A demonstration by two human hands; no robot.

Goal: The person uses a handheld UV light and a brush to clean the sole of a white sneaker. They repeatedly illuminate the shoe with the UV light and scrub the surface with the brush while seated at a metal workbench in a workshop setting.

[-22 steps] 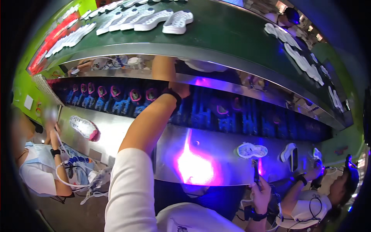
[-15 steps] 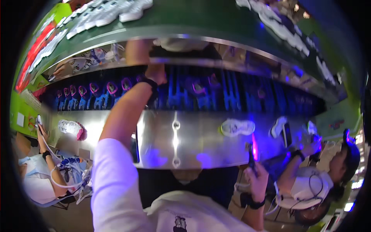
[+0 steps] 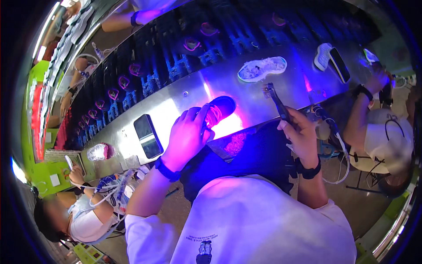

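Note:
Close to the near edge of the steel table, my left hand (image 3: 187,136) grips a dark shoe upper (image 3: 224,106) with its toe pointing away to the right. Violet-pink light falls on its lacing. In my right hand (image 3: 301,132) is a small dark-handled brush (image 3: 278,102), its bristled head raised toward the table. Beyond the brush lies a white shoe sole (image 3: 263,69), apart from both hands. Part of the shoe is covered by my left fingers.
A phone (image 3: 148,136) lies left of my left hand. Behind the table runs a dark rack (image 3: 176,53) with several shoe uppers. Another sole (image 3: 323,56) and phone (image 3: 339,65) lie at right. Co-workers sit on both sides; one pale sole (image 3: 97,152) is far left.
My left hand has come back from the dark rack and now holds a shoe upper near the table edge. The right hand has lifted the brush closer to the sole. The view has turned.

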